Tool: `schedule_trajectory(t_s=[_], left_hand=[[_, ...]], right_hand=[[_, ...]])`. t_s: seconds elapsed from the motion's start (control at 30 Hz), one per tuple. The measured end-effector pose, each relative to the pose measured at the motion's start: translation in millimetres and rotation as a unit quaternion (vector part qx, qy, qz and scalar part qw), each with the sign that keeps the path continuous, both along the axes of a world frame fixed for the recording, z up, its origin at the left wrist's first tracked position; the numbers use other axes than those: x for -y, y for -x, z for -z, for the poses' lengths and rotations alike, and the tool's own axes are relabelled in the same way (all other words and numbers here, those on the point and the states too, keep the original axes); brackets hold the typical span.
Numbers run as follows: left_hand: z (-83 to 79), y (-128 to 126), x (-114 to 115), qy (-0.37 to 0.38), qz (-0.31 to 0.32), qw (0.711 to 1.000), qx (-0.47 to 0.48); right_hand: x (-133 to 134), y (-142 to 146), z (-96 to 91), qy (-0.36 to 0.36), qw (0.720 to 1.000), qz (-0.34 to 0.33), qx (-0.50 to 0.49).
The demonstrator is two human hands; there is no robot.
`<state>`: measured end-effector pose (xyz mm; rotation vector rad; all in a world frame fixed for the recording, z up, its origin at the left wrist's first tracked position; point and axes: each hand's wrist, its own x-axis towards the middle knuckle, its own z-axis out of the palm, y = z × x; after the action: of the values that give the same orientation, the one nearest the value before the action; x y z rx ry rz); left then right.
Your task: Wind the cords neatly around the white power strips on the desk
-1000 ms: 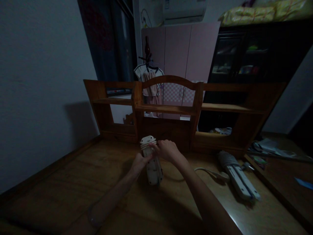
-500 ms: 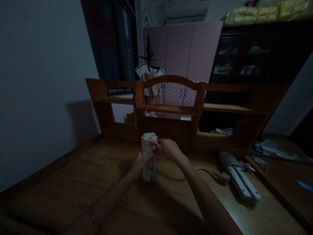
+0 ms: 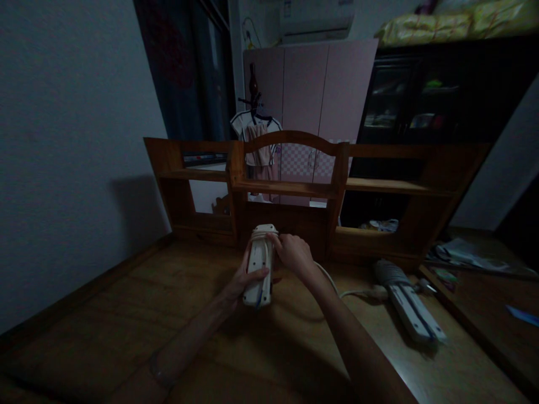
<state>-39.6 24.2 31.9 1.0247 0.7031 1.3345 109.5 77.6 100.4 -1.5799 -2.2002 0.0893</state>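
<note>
A white power strip (image 3: 260, 265) is held upright above the wooden desk (image 3: 126, 314), with a few turns of its white cord wound round its top end. My left hand (image 3: 244, 279) grips the strip's lower half from the left and behind, thumb across the front. My right hand (image 3: 293, 253) is closed on the cord at the strip's upper right. The rest of the cord (image 3: 337, 289) loops away to the right over the desk, ending in a plug (image 3: 375, 292).
A second white power strip (image 3: 410, 306) with a wound cord lies on the desk at the right. A wooden shelf unit (image 3: 290, 188) stands along the back of the desk. Papers and small items lie at the far right. A grey wall bounds the left.
The strip has turned more upright and shifted slightly right. My right hand has carried the cord round its top, and the loose cord now arcs up off the desk toward my right wrist.
</note>
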Motion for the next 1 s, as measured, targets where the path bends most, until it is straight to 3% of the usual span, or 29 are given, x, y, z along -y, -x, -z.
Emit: schedule_trajectory(t_s=[0.13, 0.33, 0.53, 0.7, 1.0], left_hand=[[10.5, 2.3, -6.1, 0.052, 0.0, 0.998, -0.035], [14.5, -0.5, -12.4, -0.023, -0.045, 0.998, -0.027], [25.9, 15.8, -33.6, -0.05, -0.228, 0.959, -0.158], [33.6, 34.9, -49.7, -0.051, -0.329, 0.918, -0.214], [40.8, 30.6, -48.8, -0.037, -0.294, 0.917, -0.266]], right_hand=[[-0.2, 4.4, 2.9, 0.0, 1.0, 0.003, 0.006], [-2.0, 3.0, 2.8, 0.038, 0.999, -0.014, 0.001], [-3.7, -11.6, 1.5, 0.061, 0.996, -0.032, 0.062], [4.3, -16.0, -9.4, 0.041, 0.996, -0.037, 0.072], [31.3, -46.5, -48.9, -0.009, 0.99, -0.067, 0.126]])
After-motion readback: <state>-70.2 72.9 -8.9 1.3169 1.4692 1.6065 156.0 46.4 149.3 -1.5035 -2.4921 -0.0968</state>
